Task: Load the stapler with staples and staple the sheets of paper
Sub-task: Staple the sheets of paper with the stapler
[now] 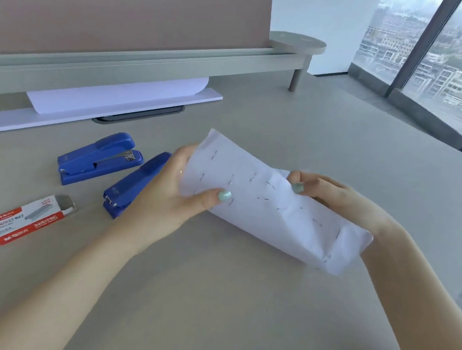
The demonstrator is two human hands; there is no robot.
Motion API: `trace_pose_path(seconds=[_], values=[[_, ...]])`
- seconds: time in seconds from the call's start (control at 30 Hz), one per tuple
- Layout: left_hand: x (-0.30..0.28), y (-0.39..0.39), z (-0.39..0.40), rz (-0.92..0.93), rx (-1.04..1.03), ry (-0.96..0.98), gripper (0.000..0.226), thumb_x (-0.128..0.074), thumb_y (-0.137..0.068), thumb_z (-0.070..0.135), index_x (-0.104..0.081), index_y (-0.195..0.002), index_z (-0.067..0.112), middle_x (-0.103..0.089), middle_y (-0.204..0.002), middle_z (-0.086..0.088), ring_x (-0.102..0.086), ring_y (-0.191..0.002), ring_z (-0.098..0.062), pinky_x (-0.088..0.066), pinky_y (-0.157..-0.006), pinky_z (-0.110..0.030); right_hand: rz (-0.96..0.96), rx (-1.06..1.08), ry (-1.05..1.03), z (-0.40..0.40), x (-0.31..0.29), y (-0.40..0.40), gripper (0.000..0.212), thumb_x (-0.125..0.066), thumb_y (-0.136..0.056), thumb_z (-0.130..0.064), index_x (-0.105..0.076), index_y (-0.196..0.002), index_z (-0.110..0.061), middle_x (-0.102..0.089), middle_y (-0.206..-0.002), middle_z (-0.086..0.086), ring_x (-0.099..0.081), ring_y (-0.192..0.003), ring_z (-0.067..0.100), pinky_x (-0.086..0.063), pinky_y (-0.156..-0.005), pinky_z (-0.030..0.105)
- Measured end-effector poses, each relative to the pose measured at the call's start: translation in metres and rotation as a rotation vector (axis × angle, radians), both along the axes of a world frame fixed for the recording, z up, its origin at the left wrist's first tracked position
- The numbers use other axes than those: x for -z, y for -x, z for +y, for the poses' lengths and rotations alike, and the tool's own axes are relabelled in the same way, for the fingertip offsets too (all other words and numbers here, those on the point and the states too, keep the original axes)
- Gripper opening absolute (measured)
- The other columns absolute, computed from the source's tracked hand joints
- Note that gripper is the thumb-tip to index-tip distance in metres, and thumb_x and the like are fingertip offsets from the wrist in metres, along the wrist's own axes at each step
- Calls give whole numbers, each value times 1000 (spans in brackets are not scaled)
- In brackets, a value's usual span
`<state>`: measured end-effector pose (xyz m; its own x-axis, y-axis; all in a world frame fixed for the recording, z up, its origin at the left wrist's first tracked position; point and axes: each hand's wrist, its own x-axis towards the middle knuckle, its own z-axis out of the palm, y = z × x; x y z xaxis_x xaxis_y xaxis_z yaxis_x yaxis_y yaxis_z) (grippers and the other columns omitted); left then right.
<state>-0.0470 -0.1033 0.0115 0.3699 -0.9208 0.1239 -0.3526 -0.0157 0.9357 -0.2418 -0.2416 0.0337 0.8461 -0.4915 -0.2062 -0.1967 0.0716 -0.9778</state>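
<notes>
Both my hands hold a folded bundle of white sheets of paper (272, 208) just above the table, its face dotted with several staples. My left hand (176, 188) grips the bundle's left end, thumb on top. My right hand (333, 198) pinches the upper right edge. Two blue staplers lie to the left: one stapler (99, 158) further back, a second stapler (133, 185) right beside my left hand, partly hidden by it. A red and white staple box (29, 219) lies at the near left, its tray slid partly out.
A stack of white paper (105, 106) with a loose curled sheet on top lies at the back left, under a grey rail (157, 57) on legs. The grey table (209, 302) stretches around. A window is at the far right.
</notes>
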Motion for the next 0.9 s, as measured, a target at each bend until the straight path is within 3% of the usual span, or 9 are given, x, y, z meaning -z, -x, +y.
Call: trace_pose_path(seconds=[0.07, 0.17, 0.27, 0.37, 0.47, 0.57, 0.7, 0.83, 0.9], values=[[-2, 8, -3, 100, -6, -9, 37, -77, -61, 47, -64, -92, 31, -70, -88, 19, -63, -85, -1, -45, -76, -19, -39, -14, -45, 0, -1, 7, 14, -51, -72, -19, -59, -61, -20, -58, -56, -9, -54, -47, 7, -42, -45, 15], [-2, 18, -4, 96, -95, 9, 29, -70, -65, 37, -65, -79, 12, -64, -75, -3, -55, -68, -15, -40, -65, -30, -111, 43, -123, -1, 1, 15, 20, -52, -75, -21, -59, -57, -23, -57, -54, -10, -54, -46, 7, -42, -45, 15], [-4, 23, -4, 97, -161, 55, 26, -70, -65, 35, -66, -76, 13, -67, -74, -3, -57, -66, -14, -42, -63, -29, -202, 71, -200, 0, 9, 24, 30, -70, -67, -48, -59, -62, -21, -54, -57, -8, -50, -49, 8, -39, -50, 20], [-4, 25, -5, 119, -200, 89, 19, -71, -65, 35, -65, -73, 18, -68, -75, -3, -60, -68, -17, -45, -67, -34, -257, 236, -280, 5, 14, 38, 59, -43, -63, -69, -74, -76, -22, -74, -78, -3, -69, -69, 15, -54, -60, 24], [-5, 27, -8, 138, -218, 131, 13, -68, -60, 40, -67, -68, 29, -67, -64, 10, -60, -65, -13, -46, -67, -35, -371, 314, -279, 15, 22, 54, 71, -49, -50, -79, -75, -92, -27, -74, -103, -3, -69, -96, 16, -58, -68, 31], [-13, 36, -16, 220, -209, 220, 15, -71, -58, 43, -68, -66, 30, -66, -67, 7, -58, -69, -17, -44, -67, -36, -342, 270, -63, 29, 33, 71, 60, -72, -56, -64, -71, -102, -26, -72, -109, -5, -66, -103, 14, -54, -76, 25], [-36, 63, -45, 340, -70, 303, 7, -66, -71, 36, -70, -76, 33, -71, -79, 14, -66, -81, -12, -49, -75, -36, -215, 463, 211, 37, 36, 97, 20, -78, -67, -27, -75, -86, -23, -75, -97, -9, -68, -96, 7, -51, -76, 16], [-51, 102, -86, 163, 235, 124, 44, -63, -70, 58, -63, -93, 22, -65, -94, 11, -62, -83, -4, -45, -83, -32, -461, 820, 102, 27, 16, 146, 29, -71, -63, -26, -73, -90, -15, -75, -97, -3, -69, -94, 13, -57, -74, 26], [-51, 128, -104, 88, 395, -37, 46, -67, -68, 58, -64, -97, 22, -66, -96, 9, -63, -87, -2, -49, -88, -36, -535, 1010, 51, 21, 10, 181, 25, -64, -72, -20, -69, -95, -15, -76, -92, -5, -70, -87, 11, -58, -71, 27]])
